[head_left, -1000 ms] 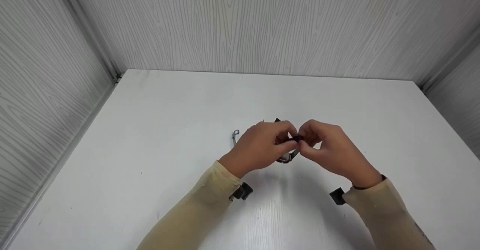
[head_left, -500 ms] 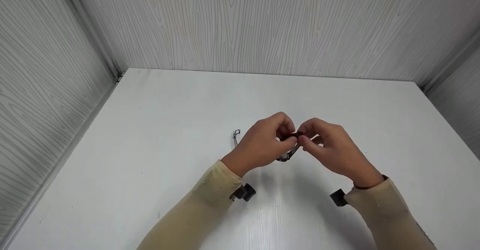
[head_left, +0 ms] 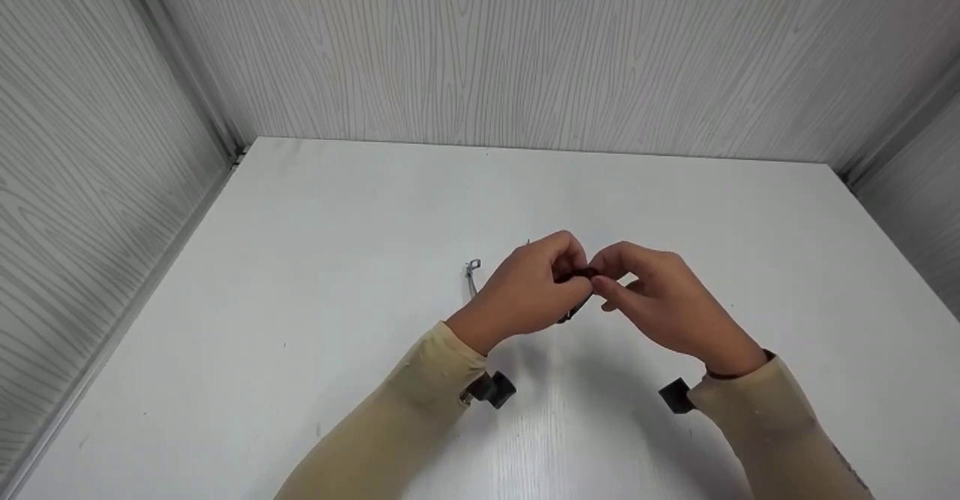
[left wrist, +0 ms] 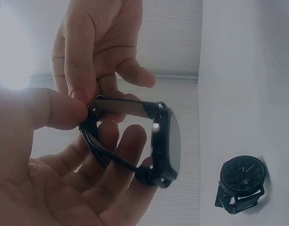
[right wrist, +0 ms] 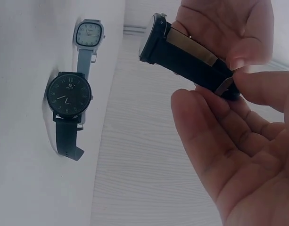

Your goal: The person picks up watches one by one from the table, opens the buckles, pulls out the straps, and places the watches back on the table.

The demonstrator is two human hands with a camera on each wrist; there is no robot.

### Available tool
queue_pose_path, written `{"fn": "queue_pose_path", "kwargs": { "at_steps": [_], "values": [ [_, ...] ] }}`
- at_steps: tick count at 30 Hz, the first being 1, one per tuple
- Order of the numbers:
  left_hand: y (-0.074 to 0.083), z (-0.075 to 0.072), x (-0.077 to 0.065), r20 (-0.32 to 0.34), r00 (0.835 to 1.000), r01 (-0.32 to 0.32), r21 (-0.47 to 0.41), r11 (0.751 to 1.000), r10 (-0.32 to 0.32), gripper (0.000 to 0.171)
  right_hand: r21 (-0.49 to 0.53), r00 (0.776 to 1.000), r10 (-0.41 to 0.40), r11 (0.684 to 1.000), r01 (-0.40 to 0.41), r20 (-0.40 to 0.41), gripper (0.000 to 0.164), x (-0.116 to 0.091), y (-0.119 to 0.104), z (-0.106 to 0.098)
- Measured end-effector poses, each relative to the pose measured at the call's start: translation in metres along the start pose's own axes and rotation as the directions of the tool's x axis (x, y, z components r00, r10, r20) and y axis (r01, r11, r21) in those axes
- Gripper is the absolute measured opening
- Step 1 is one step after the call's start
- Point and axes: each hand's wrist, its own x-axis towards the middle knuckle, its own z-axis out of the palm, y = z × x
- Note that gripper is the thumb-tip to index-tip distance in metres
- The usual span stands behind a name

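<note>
A black wristwatch (left wrist: 167, 146) hangs between both hands, its strap bent into a loop and its case facing away from the fingers. Left hand (head_left: 529, 290) pinches the strap near the buckle end with thumb and fingers. Right hand (head_left: 652, 293) meets it there, thumb and forefinger pinching the overlapping strap ends. In the right wrist view a metal buckle piece (right wrist: 224, 86) shows by the right thumb, and the strap's inner side looks brown. From the head view the hands cover most of this watch; only a dark bit of strap (head_left: 576, 309) shows below the left thumb.
On the white table (head_left: 337, 260) lie a black round-faced watch (right wrist: 69, 96) and a grey watch with a squarish face (right wrist: 89, 35). From above, the left hand hides most of both. Wood-grain panels (head_left: 465, 49) close off the back and sides.
Both hands stay together and shift only slightly. The watch has turned, so less of its loop shows below the left hand. Right fingertips have moved a little left along the strap.
</note>
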Motion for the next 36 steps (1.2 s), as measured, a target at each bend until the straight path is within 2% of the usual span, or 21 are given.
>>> {"fn": "queue_pose_path", "kwargs": {
  "at_steps": [3,7,13,17,20,27,30,36],
  "values": [
    [-0.0008,0.0011,0.0005,0.005,1.0,0.017,-0.015,1.0,-0.017,0.006,0.009,1.0,0.003,1.0,-0.003,0.011,0.009,0.0004,0.0006,0.0008],
    [-0.0027,0.0013,0.0018,0.009,1.0,0.004,-0.01,1.0,-0.004,0.006,-0.011,1.0,-0.005,1.0,0.005,0.004,0.01,0.0004,0.0009,0.0007],
    [-0.0029,-0.0038,0.0024,0.017,0.999,-0.047,0.002,0.999,0.047,0.01,-0.096,0.995,-0.034,0.995,0.024,-0.097,0.011,0.0002,0.0008,-0.0021],
    [-0.0031,-0.0063,0.0026,0.006,0.997,-0.08,0.081,0.993,0.08,0.011,-0.119,0.99,-0.022,0.993,0.005,-0.138,0.014,-0.0003,0.0002,-0.0032],
    [-0.0039,-0.0063,0.003,0.009,0.996,-0.089,0.126,0.988,0.089,0.014,-0.126,0.993,0.001,0.992,-0.016,-0.116,0.018,-0.0007,-0.0007,-0.003],
    [-0.0047,-0.0044,0.0046,0.036,0.997,-0.072,0.152,0.986,0.067,0.018,-0.171,0.997,0.044,0.984,-0.055,-0.066,0.018,-0.0005,-0.0035,-0.0021],
    [-0.005,-0.0043,0.0047,0.045,0.997,-0.076,0.173,0.982,0.069,0.017,-0.188,0.998,0.039,0.981,-0.047,-0.047,0.017,-0.0004,-0.0029,-0.0022],
    [-0.0058,-0.0048,0.0057,0.033,0.992,-0.122,0.206,0.971,0.118,0.013,-0.187,1.0,-0.001,0.982,-0.003,-0.021,0.013,-0.0006,-0.0015,-0.0047]
  ]
}}
